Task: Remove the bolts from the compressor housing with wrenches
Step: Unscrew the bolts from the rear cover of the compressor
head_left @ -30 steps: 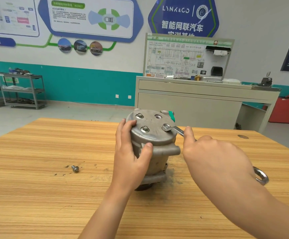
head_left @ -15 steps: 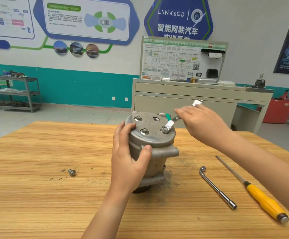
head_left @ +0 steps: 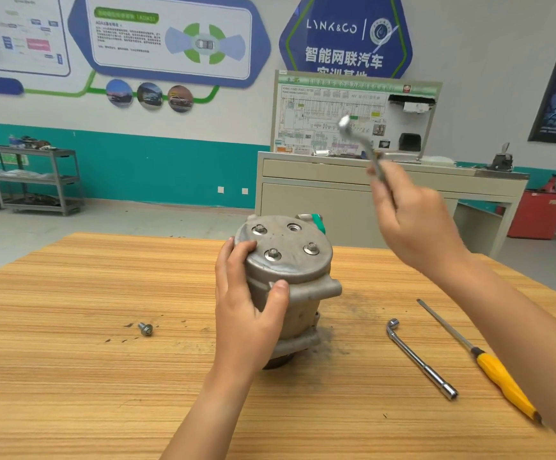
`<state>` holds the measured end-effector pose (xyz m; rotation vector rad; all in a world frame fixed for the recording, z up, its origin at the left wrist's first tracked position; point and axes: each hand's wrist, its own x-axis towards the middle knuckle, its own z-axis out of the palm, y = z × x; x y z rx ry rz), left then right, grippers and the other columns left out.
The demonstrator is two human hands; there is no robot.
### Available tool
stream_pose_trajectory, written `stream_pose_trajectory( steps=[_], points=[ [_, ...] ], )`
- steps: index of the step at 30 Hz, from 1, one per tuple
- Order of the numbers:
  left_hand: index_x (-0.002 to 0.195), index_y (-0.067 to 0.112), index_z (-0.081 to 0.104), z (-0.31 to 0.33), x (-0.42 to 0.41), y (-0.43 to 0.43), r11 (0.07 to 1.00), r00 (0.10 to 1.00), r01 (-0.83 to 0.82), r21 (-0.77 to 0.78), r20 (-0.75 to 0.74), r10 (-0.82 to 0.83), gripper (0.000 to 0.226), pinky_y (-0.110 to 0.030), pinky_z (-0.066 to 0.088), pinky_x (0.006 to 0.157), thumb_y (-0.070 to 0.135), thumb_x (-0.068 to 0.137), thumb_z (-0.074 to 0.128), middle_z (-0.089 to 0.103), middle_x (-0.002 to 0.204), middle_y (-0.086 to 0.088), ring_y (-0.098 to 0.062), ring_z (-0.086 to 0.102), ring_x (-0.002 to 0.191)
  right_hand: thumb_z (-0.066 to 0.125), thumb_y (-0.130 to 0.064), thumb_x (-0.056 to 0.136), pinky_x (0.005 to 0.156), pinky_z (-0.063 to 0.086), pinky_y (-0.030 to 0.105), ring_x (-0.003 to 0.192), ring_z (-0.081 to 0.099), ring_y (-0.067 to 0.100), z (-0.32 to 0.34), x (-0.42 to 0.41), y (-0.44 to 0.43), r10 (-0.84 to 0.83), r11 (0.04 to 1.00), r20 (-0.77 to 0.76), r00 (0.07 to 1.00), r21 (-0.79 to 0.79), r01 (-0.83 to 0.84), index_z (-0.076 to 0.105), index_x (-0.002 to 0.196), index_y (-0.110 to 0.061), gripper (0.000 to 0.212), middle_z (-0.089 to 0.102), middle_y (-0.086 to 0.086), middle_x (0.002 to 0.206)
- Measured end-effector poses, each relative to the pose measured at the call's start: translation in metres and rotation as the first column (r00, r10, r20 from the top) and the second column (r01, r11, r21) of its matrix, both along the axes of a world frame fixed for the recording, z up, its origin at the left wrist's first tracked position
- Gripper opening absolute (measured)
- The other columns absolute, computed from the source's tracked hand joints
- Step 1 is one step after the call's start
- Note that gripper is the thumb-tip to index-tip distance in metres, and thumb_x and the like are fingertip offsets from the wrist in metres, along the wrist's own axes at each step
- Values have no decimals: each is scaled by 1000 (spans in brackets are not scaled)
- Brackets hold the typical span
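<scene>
A grey metal compressor housing (head_left: 298,277) stands upright in the middle of the wooden table (head_left: 71,376). Three bolts show on its top face: one at the back left (head_left: 258,229), one at the front (head_left: 272,254), one at the right (head_left: 311,249). A bare threaded hole (head_left: 293,227) lies at the back. My left hand (head_left: 248,308) grips the housing's left side. My right hand (head_left: 409,224) is raised above and to the right of the housing, shut on a silver wrench (head_left: 363,146) that points up, clear of the bolts. One loose bolt (head_left: 145,328) lies on the table to the left.
An L-shaped socket wrench (head_left: 419,358) and a yellow-handled screwdriver (head_left: 489,365) lie on the table at the right. Dark grit surrounds the housing's base. Behind the table stand a beige training bench (head_left: 353,200) and a metal shelf cart (head_left: 34,180) at the far left.
My right hand has lifted the wrench off the right bolt and swung it up and to the right. My left hand stays on the housing.
</scene>
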<state>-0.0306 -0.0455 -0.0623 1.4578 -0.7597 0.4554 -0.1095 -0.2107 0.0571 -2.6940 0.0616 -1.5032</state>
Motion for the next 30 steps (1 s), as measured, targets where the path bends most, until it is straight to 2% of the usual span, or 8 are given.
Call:
stream_pose_trajectory(
  steps=[7, 13, 16, 18, 21, 24, 26, 30],
  points=[
    [115, 50, 36, 1, -5, -8, 999, 1000, -16, 29, 5, 16, 46, -28, 26, 106, 55, 69, 44, 25, 150, 4, -4, 21, 137, 21, -40, 96, 56, 43, 31, 74, 61, 22, -29, -58, 26, -397, 909, -409, 822, -299, 290, 28, 133, -38, 38, 62, -4, 76],
    [114, 52, 35, 1, -5, -10, 999, 1000, -28, 45, 5, 28, 46, -11, 21, 98, 56, 69, 42, 24, 151, 5, 12, 19, 129, 30, -25, 98, 42, 29, 28, 58, 52, 17, -27, -54, 34, -523, 835, -425, 738, -430, 344, 23, 136, -32, 40, 46, -6, 64],
    [115, 51, 34, 1, -7, -13, 998, 999, -46, 44, 15, 46, 46, -22, 23, 104, 56, 69, 42, 24, 151, 3, 7, 18, 132, 38, -6, 90, 38, 19, 27, 45, 29, 14, -25, -51, 46, -609, 767, -411, 679, -523, 371, 26, 135, -20, 49, 30, -5, 57],
    [116, 49, 35, 2, -8, -14, 998, 998, -55, 44, 19, 54, 48, -28, 24, 106, 56, 69, 43, 25, 150, 2, 3, 18, 134, 38, 0, 84, 38, 16, 27, 52, 37, 17, -26, -51, 56, -637, 743, -424, 643, -558, 369, 18, 141, -11, 61, 33, -5, 60],
    [115, 46, 37, 3, -7, -10, 999, 999, -40, 26, 16, 40, 47, -30, 27, 108, 53, 69, 43, 30, 149, 0, -6, 23, 137, 39, 1, 84, 38, 14, 27, 53, 40, 17, -36, -51, 69, -633, 746, -408, 658, -548, 378, 9, 145, -6, 68, 35, 1, 64],
    [115, 47, 38, 4, -2, -4, 999, 1000, -17, 30, 16, 17, 47, -31, 30, 108, 52, 69, 44, 32, 147, 0, -10, 29, 135, 69, -7, 68, 39, 5, 16, 31, 28, 18, -40, -53, 57, -642, 737, -302, 705, -496, 459, 55, 122, 0, 57, 32, 6, 46],
    [115, 49, 37, 4, 0, -3, 999, 1000, -10, 51, 19, 9, 46, -26, 30, 105, 52, 69, 42, 32, 147, 3, -8, 29, 135, 73, -14, 68, 37, 19, 14, 25, 37, 22, -50, -48, 29, -458, 832, -101, 883, -399, 385, 71, 98, -4, 32, 44, 6, 40],
    [115, 49, 36, 6, 4, -6, 996, 999, 12, 88, 30, -15, 45, -14, 24, 104, 51, 70, 38, 31, 149, 4, -6, 25, 138, 49, -17, 88, 58, 51, 37, 51, 58, 26, -58, -19, -23, -256, 859, 89, 963, -436, 269, 70, 102, -3, 29, 60, 10, 61]
  ],
)
